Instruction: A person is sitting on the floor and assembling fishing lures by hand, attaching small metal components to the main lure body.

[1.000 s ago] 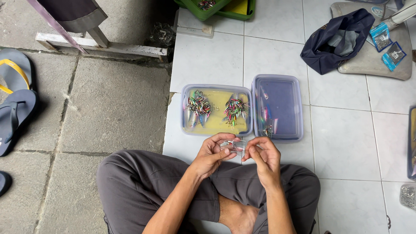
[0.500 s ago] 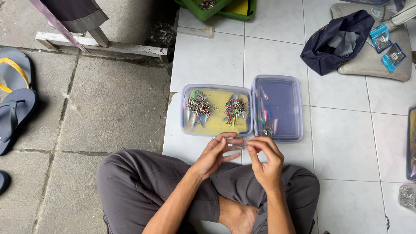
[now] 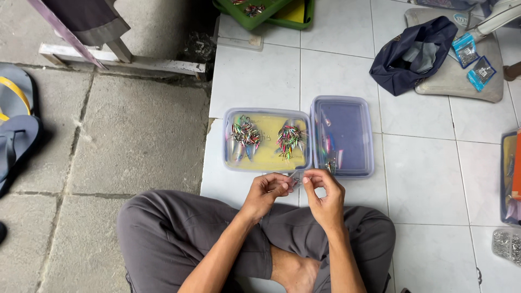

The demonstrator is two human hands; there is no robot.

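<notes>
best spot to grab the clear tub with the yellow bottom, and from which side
Probably the clear tub with the yellow bottom by its near long rim or left short rim, coming from above. It lies flat and open; its right side abuts the blue-tinted tub, and colourful small pieces sit inside.

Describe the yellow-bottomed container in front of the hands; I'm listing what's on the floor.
The yellow-bottomed container is a shallow rectangular tub of clear plastic with rounded corners. It lies flat and open on the white tiles, its right edge against a bluish tub. Inside sit two clusters of small colourful pieces. Neither hand touches it.
</notes>
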